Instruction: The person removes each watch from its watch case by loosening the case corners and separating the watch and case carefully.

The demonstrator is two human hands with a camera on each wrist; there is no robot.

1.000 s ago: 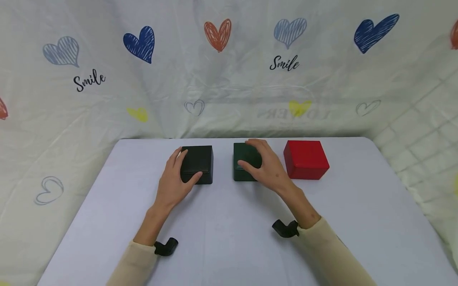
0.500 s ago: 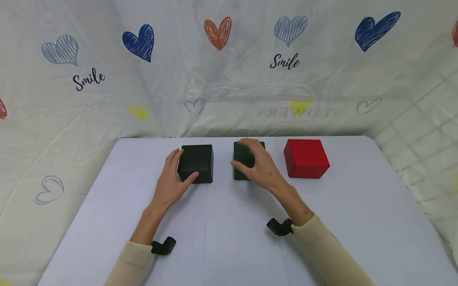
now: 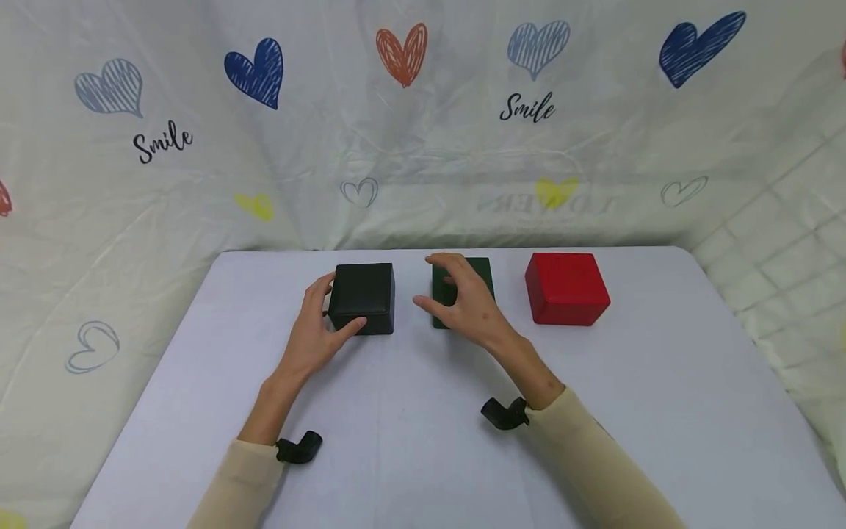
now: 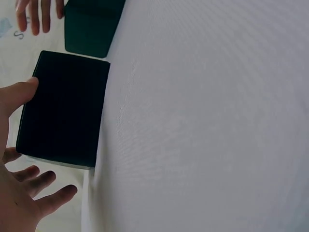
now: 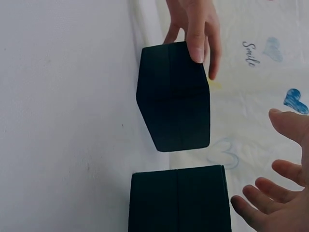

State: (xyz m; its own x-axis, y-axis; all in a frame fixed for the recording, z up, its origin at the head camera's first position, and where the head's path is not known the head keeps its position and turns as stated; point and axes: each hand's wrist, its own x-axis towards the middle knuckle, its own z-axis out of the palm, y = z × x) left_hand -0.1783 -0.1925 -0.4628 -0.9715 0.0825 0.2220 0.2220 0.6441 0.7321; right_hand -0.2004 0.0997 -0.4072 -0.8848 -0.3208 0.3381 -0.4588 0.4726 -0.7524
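Note:
A black box with rounded edges stands at the far side of the table, left of centre. My left hand is at its left side, thumb tip at the front top edge. In the left wrist view the other fingers spread loosely beside the box. My right hand hovers over a dark green box, thumb and fingers spread apart in a curve, with nothing between them. It hides part of the green box's top. In the right wrist view a seam runs along the green box.
A glossy red box stands right of the green one. All three line up near the back edge of the white-covered table. Behind it hangs a pale curtain printed with hearts and words.
My right hand has slid left across the green box, baring its right side. My left hand has drawn slightly left, off the black box's top. The boxes stay in place.

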